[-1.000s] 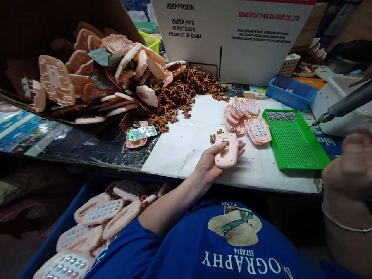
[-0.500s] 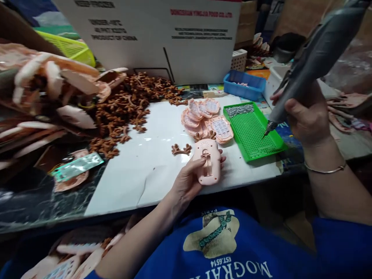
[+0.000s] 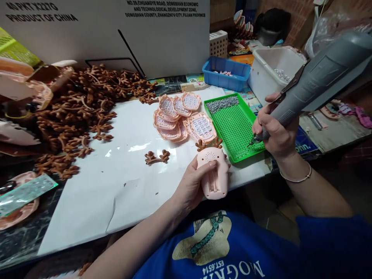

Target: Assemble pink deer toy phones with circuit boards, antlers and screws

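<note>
My left hand (image 3: 193,184) is closed around a pink toy phone (image 3: 217,174) with brown antlers on top. Its back faces up, showing speaker holes, screw holes and an uncovered battery bay, and my thumb lies across it. In my right hand (image 3: 277,133) is a grey electric screwdriver (image 3: 316,77), tilted with its bit pointing down over the green tray (image 3: 229,133). Small silver screws (image 3: 222,104) fill that tray's far end. A loose brown antler piece (image 3: 157,157) lies on the white board (image 3: 128,186), left of the toy phone.
Pink keypad shells (image 3: 180,116) are stacked on the board. A heap of brown antlers (image 3: 75,108) spreads at the left, beside a green circuit strip (image 3: 26,193). Behind stand a large white carton (image 3: 162,42), a blue bin (image 3: 226,73) and a white tub (image 3: 273,64).
The screwdriver has come down and left, its bit now over the green tray's near right part. The toy phone sits slightly lower, my thumb higher on its back. The camera view has shifted.
</note>
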`<state>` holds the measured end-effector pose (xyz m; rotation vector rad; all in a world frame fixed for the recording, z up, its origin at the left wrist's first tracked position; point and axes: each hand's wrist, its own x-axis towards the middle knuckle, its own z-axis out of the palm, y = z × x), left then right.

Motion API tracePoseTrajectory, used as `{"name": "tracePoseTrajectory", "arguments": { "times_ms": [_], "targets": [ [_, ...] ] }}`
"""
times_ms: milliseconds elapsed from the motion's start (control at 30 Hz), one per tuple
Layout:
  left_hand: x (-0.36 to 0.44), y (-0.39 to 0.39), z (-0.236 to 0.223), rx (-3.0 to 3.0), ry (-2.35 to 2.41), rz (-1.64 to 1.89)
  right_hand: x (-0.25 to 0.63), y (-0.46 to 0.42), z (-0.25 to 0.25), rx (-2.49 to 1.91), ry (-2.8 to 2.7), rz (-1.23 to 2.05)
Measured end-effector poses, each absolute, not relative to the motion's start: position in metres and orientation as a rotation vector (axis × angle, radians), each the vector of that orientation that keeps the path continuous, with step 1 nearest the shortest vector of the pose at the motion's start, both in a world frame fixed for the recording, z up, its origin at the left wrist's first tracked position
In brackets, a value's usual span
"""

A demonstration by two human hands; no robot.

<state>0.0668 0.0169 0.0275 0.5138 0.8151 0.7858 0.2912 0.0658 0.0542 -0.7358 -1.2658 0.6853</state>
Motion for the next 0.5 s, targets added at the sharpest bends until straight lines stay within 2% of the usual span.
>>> {"name": "tracePoseTrajectory", "arguments": {
  "times_ms": [500],
  "targets": [
    [0.07,0.015,0.027,0.564,0.806,0.753,0.291,0.069,0.043,-0.816,-1.27,0.576]
  ]
}}
